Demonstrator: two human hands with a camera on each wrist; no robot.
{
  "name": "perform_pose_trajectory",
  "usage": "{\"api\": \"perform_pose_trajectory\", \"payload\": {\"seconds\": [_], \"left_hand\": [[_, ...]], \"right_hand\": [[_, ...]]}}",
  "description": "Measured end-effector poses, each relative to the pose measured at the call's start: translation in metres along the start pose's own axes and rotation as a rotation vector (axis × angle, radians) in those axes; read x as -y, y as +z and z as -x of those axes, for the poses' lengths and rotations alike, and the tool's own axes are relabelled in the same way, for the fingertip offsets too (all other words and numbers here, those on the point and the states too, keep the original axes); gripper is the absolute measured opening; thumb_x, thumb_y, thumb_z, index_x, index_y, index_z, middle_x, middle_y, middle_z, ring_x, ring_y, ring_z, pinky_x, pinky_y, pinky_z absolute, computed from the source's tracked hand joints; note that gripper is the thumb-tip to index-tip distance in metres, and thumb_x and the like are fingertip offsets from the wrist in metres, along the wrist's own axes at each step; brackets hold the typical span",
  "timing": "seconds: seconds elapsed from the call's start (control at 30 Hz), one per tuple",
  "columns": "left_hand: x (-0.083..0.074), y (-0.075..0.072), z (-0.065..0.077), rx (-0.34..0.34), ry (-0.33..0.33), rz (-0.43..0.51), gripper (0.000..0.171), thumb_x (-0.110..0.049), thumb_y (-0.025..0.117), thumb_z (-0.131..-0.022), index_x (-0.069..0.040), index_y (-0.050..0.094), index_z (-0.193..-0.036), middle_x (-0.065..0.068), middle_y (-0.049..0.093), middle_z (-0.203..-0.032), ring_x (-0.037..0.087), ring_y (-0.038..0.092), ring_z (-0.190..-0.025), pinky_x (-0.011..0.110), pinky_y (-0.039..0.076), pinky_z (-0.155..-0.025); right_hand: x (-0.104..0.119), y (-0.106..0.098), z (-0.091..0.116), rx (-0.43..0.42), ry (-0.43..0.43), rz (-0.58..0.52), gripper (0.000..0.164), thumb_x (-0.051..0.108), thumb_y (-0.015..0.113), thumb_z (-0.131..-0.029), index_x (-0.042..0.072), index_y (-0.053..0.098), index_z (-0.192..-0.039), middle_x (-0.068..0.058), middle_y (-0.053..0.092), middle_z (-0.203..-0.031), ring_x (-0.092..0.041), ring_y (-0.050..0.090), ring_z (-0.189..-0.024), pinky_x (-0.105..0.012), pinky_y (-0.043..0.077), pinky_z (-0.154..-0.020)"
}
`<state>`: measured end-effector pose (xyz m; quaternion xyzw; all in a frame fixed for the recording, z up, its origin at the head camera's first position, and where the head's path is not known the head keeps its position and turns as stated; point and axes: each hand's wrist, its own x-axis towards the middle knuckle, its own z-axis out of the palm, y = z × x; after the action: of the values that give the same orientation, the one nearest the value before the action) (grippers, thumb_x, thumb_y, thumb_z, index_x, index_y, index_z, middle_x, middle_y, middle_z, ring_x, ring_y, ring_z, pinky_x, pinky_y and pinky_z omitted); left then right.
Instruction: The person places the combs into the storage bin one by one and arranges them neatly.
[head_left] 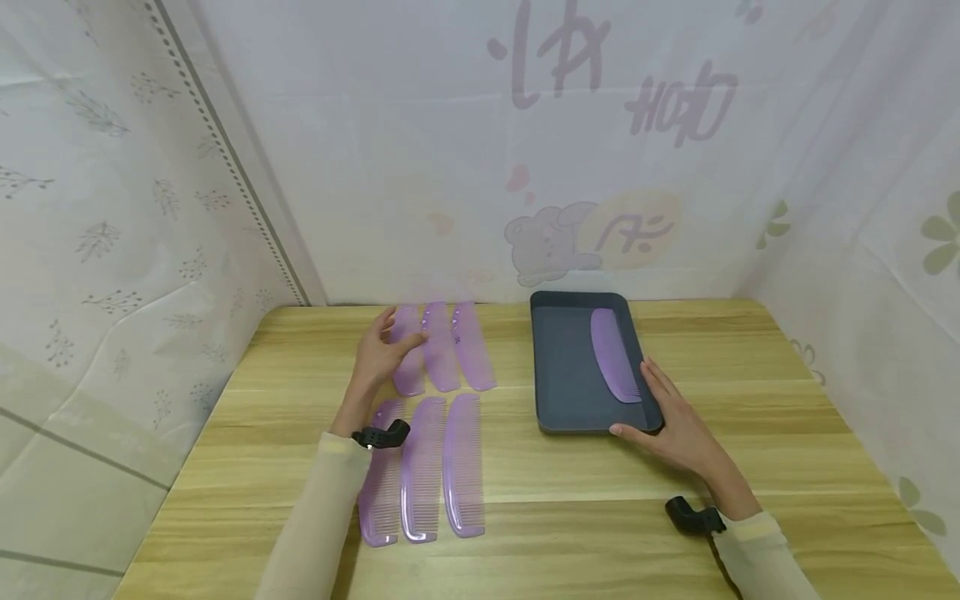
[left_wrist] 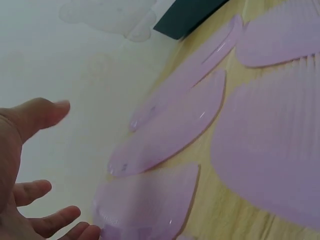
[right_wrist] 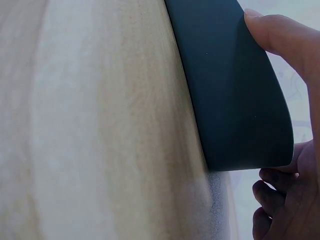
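Observation:
My left hand [head_left: 380, 354] is over the back row of purple combs, thumb and fingers spread apart with nothing between them. It partly covers the leftmost comb [head_left: 410, 375]; beside that one lie a middle comb [head_left: 441, 362] and a right comb [head_left: 474, 354]. In the left wrist view the fingertips are near the end of a comb [left_wrist: 145, 200]; contact is unclear. My right hand [head_left: 678, 429] holds the near right corner of a dark tray [head_left: 562, 421], thumb at the front rim and fingers along the right side. One purple comb [head_left: 615, 358] lies inside the tray, toward its right wall.
Three more purple combs form a front row, with a right comb [head_left: 462, 467] and a middle comb [head_left: 422, 471]; my left wrist hides part of the left comb [head_left: 381, 500]. Printed curtains [head_left: 420, 150] stand behind and beside the wooden table [head_left: 570, 517].

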<state>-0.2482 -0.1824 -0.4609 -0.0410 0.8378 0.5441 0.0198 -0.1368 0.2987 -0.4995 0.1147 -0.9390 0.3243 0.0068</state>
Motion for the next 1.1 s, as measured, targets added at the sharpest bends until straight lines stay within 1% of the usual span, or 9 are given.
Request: {"api": "perform_pose_trajectory", "payload": {"seconds": [0.13, 0.27, 0.43, 0.5, 0.67, 0.8, 0.9, 1.1], "left_hand": [[0.004, -0.004, -0.003, -0.005, -0.017, -0.003, 0.097, -0.034, 0.081, -0.088, -0.015, 0.023, -0.164, 0.024, 0.032, -0.163, 0.044, 0.037, -0.147, 0.058, 0.04, -0.118], [0.009, -0.006, -0.007, -0.001, -0.042, -0.009, 0.097, -0.027, 0.081, -0.087, -0.009, 0.024, -0.163, 0.027, 0.04, -0.157, 0.043, 0.044, -0.141, 0.056, 0.044, -0.115], [0.013, -0.005, -0.012, 0.0, -0.044, -0.068, 0.092, -0.017, 0.081, -0.086, -0.001, 0.028, -0.16, 0.028, 0.046, -0.151, 0.043, 0.05, -0.134, 0.053, 0.047, -0.112], [0.014, -0.004, -0.014, -0.005, -0.037, -0.092, 0.091, -0.014, 0.081, -0.085, 0.003, 0.03, -0.158, 0.029, 0.045, -0.15, 0.044, 0.051, -0.133, 0.053, 0.048, -0.111], [0.016, 0.0, -0.016, -0.032, -0.039, -0.126, 0.089, -0.007, 0.081, -0.082, 0.009, 0.033, -0.154, 0.031, 0.035, -0.151, 0.046, 0.047, -0.134, 0.052, 0.047, -0.114], [0.013, 0.002, -0.014, -0.045, -0.052, -0.16, 0.088, -0.008, 0.082, -0.081, 0.01, 0.035, -0.153, 0.03, 0.036, -0.148, 0.045, 0.044, -0.133, 0.053, 0.044, -0.116], [0.011, 0.002, -0.013, -0.049, -0.063, -0.174, 0.088, -0.008, 0.082, -0.081, 0.01, 0.035, -0.153, 0.029, 0.036, -0.148, 0.045, 0.044, -0.133, 0.053, 0.044, -0.116], [0.007, 0.001, -0.013, -0.056, -0.065, -0.234, 0.086, -0.007, 0.083, -0.08, 0.011, 0.038, -0.151, 0.031, 0.04, -0.145, 0.047, 0.045, -0.132, 0.054, 0.046, -0.113]], "right_hand": [[0.001, 0.0, 0.0, -0.002, -0.004, -0.002, 0.116, 0.049, 0.083, -0.083, 0.011, 0.011, -0.166, -0.014, 0.009, -0.173, -0.046, 0.017, -0.156, -0.076, 0.027, -0.113], [0.002, 0.0, 0.0, 0.001, -0.003, -0.009, 0.116, 0.049, 0.083, -0.083, 0.011, 0.01, -0.166, -0.015, 0.009, -0.173, -0.047, 0.016, -0.156, -0.077, 0.027, -0.113], [0.001, 0.0, 0.0, 0.007, 0.009, -0.011, 0.116, 0.05, 0.082, -0.083, 0.013, 0.009, -0.166, -0.014, 0.007, -0.174, -0.046, 0.015, -0.156, -0.077, 0.026, -0.113], [0.001, 0.0, 0.0, 0.008, 0.012, -0.009, 0.116, 0.05, 0.082, -0.084, 0.013, 0.008, -0.166, -0.013, 0.007, -0.174, -0.046, 0.015, -0.157, -0.077, 0.026, -0.113], [0.0, 0.0, 0.0, 0.01, 0.016, -0.002, 0.116, 0.051, 0.081, -0.084, 0.014, 0.008, -0.166, -0.012, 0.007, -0.174, -0.045, 0.015, -0.157, -0.077, 0.026, -0.113], [0.0, 0.0, 0.0, 0.013, 0.018, 0.002, 0.116, 0.052, 0.08, -0.084, 0.015, 0.007, -0.166, -0.013, 0.007, -0.174, -0.046, 0.015, -0.157, -0.077, 0.026, -0.114], [0.0, 0.0, 0.0, 0.015, 0.02, 0.006, 0.116, 0.053, 0.08, -0.084, 0.015, 0.006, -0.166, -0.012, 0.006, -0.174, -0.046, 0.015, -0.157, -0.077, 0.026, -0.114], [-0.002, 0.001, 0.0, 0.008, 0.016, 0.006, 0.116, 0.052, 0.08, -0.084, 0.015, 0.008, -0.166, -0.012, 0.007, -0.174, -0.045, 0.015, -0.157, -0.077, 0.026, -0.114]]}}
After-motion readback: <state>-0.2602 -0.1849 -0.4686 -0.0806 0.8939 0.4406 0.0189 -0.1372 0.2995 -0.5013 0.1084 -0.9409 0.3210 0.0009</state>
